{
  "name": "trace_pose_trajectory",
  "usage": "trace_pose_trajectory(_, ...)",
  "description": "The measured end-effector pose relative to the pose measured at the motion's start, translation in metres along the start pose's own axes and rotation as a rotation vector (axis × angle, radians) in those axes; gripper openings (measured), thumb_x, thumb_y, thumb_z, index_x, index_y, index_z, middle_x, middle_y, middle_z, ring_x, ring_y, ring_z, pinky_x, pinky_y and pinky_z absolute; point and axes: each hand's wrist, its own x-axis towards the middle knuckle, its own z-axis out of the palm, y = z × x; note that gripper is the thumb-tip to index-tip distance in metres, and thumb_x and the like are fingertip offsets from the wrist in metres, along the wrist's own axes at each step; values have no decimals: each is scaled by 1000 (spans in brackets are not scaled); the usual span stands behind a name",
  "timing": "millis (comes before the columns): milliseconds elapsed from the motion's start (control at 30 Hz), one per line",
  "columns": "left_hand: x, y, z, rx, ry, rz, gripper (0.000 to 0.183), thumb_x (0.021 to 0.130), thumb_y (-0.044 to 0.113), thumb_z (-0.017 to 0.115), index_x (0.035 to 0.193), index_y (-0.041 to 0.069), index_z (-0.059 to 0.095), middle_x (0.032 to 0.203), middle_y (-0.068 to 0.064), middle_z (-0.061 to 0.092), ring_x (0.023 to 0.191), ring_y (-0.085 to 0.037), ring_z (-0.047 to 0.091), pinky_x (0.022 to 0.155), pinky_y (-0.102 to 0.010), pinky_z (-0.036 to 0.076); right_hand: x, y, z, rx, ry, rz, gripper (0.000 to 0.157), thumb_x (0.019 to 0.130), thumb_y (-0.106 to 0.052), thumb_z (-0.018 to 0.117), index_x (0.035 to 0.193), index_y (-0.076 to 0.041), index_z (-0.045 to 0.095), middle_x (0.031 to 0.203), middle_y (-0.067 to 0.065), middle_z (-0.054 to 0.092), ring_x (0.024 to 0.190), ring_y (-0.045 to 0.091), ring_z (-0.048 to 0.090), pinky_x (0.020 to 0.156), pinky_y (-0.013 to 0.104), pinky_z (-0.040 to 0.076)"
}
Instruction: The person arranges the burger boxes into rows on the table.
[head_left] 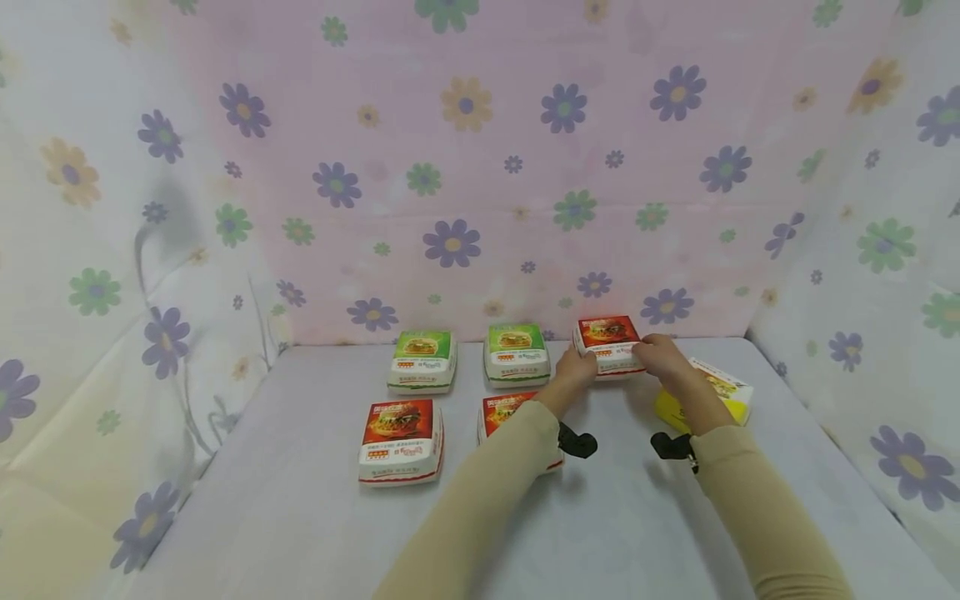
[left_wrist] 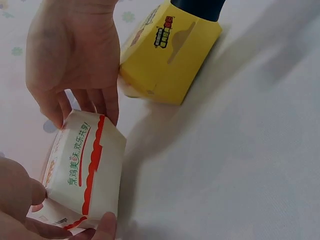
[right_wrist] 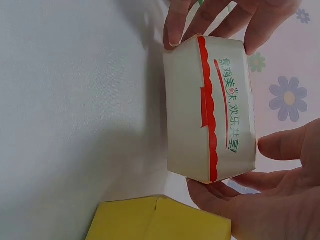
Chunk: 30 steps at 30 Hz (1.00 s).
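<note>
A red-topped burger box (head_left: 609, 333) is held between both hands at the back right of the table. My left hand (head_left: 573, 377) grips its left side, and my right hand (head_left: 671, 365) grips the right side. In the left wrist view the white side of the burger box (left_wrist: 90, 165) shows a red scalloped stripe and green lettering, with left fingers (left_wrist: 106, 227) curled at its lower end. The right wrist view has the right thumb (right_wrist: 282, 145) on the upper part of the box and the other fingers lower down.
A yellow-and-white box (head_left: 738, 408) stands just right of the held box, partly behind the right forearm. Two green-topped burger boxes, left (head_left: 422, 362) and right (head_left: 517, 357), stand at the back. Nearer are a red-topped box (head_left: 401, 442) and another (head_left: 498, 408) partly covered by the left sleeve.
</note>
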Motion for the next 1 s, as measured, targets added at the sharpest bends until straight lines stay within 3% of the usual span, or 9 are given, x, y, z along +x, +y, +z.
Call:
trace_pose_trajectory(200, 10, -7, 2, -59, -23, -51, 52, 110, 27, 45, 152, -3, 41, 137, -18, 56, 111, -27, 56, 96, -43, 51, 4, -2, 1, -5, 12, 34, 59, 102, -11, 34, 150, 21, 21, 153, 37, 29, 139, 46, 34, 117, 59, 31)
trace_pose_trajectory(400, 14, -7, 1, -47, -52, -53, 48, 109, 25, 45, 148, -3, 44, 129, -16, 57, 99, -26, 54, 92, -44, 51, 7, -2, 1, -1, 0, 81, 62, 101, -11, 36, 151, 20, 17, 154, 37, 27, 138, 46, 34, 117, 58, 32)
trace_pose_trajectory(600, 15, -5, 0, 9, -75, -35, 46, 108, 24, 45, 145, -3, 45, 119, -15, 56, 88, -24, 52, 83, -39, 49, 3, -4, 1, -58, 10, 58, 60, 101, -12, 36, 147, 22, 21, 148, 38, 32, 133, 46, 38, 114, 58, 36)
trace_pose_trajectory(833, 7, -3, -3, 60, -60, -40, 56, 106, 32, 51, 150, -2, 38, 135, -19, 50, 105, -28, 53, 86, -40, 57, -10, -12, -6, -261, 39, -9, 61, 104, -17, 34, 148, 23, 22, 152, 42, 25, 142, 56, 27, 115, 64, 30)
trace_pose_trajectory(1000, -4, 6, -10, 66, -102, -32, 68, 106, 39, 55, 155, 0, 30, 148, -20, 42, 117, -30, 52, 91, -41, 56, -25, -16, -17, -395, 38, -111, 59, 107, -19, 36, 148, 22, 25, 153, 42, 25, 141, 58, 28, 113, 66, 31)
